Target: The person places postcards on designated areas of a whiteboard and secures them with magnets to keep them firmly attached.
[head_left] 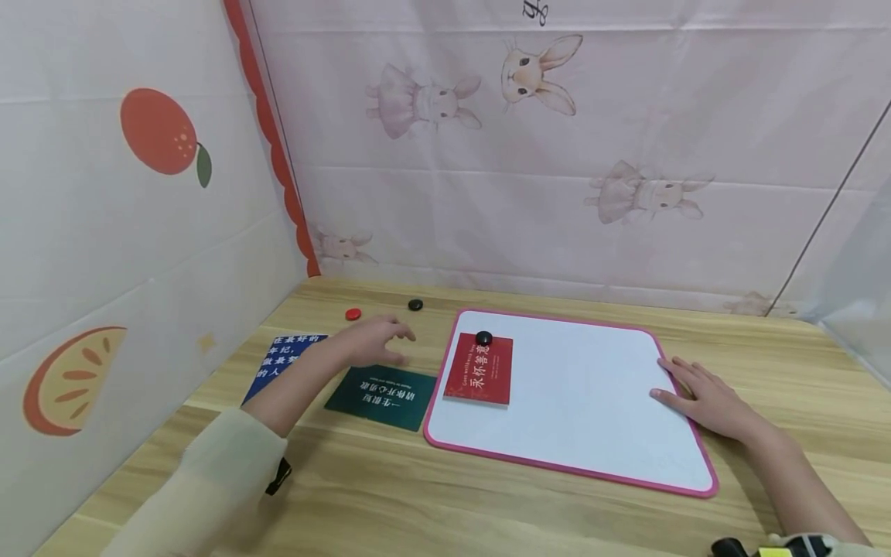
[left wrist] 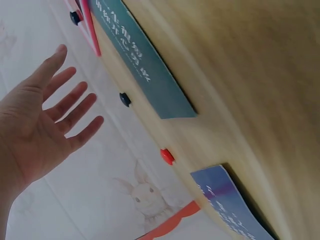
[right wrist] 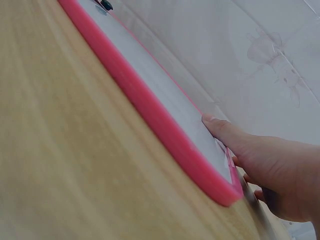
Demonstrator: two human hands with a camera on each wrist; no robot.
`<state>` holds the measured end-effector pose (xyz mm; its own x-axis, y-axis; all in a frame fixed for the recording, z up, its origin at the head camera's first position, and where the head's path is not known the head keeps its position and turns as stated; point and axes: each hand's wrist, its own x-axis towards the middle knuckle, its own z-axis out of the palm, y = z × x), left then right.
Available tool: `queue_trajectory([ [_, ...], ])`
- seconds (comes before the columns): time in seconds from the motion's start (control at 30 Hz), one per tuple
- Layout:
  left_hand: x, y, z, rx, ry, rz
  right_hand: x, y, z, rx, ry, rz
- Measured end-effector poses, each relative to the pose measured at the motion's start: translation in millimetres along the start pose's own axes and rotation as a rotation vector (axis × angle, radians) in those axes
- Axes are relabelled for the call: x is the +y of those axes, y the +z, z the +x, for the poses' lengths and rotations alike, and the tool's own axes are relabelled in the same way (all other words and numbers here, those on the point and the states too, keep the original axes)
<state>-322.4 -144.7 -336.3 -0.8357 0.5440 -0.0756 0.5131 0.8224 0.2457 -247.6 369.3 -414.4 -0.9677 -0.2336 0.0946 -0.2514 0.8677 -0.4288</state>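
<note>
Your pale left sleeve lies nearest the camera at lower left, with the black-and-yellow device on your right wrist at the lower right edge. Your whiteboard lies flat on the wooden worktop, right of the middle; its long axis runs from left to right, the right end angled a little toward you. On its left part, your red card points its long side away from you, white lettering running along that length. Just beside the frame's left edge, your teal card stretches left to right, its lettering upside down to you, while your blue card is partly hidden behind your forearm. As for your hands, your left hand is wide, fingers spread and bare, raised above the worktop near the teal card's far edge with its fingertips toward the board. Your right hand rests across the board's right edge, thumb on the white surface and relaxed fingers at and beyond the pink frame. Counted up, you have one board, three cards and three button-shaped pieces: one red piece and one loose black piece beyond the cards, plus a second black piece on the red card's far end.
</note>
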Motion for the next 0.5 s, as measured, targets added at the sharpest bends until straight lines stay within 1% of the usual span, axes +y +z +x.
queue_trajectory([
  [0.07,-2.9,2.0,-4.3,-0.04,-0.01,0.007,0.0,0.1,0.2,0.0,0.0,-0.001],
  [0.23,-8.0,8.0,-11.5,-0.186,-0.033,0.036,-0.1,0.4,0.0,0.002,0.003,-0.002],
  [0.3,-9.0,10.6,-13.3,-0.234,-0.041,0.029,-0.4,0.4,-0.1,0.002,0.005,0.0],
  [0.37,-8.7,12.8,-15.0,-0.264,-0.052,0.028,-0.7,0.5,-0.2,0.001,0.006,0.002],
  [0.5,-6.0,15.9,-18.4,-0.295,-0.061,0.027,-1.1,0.3,-0.4,-0.001,0.007,0.001],
])
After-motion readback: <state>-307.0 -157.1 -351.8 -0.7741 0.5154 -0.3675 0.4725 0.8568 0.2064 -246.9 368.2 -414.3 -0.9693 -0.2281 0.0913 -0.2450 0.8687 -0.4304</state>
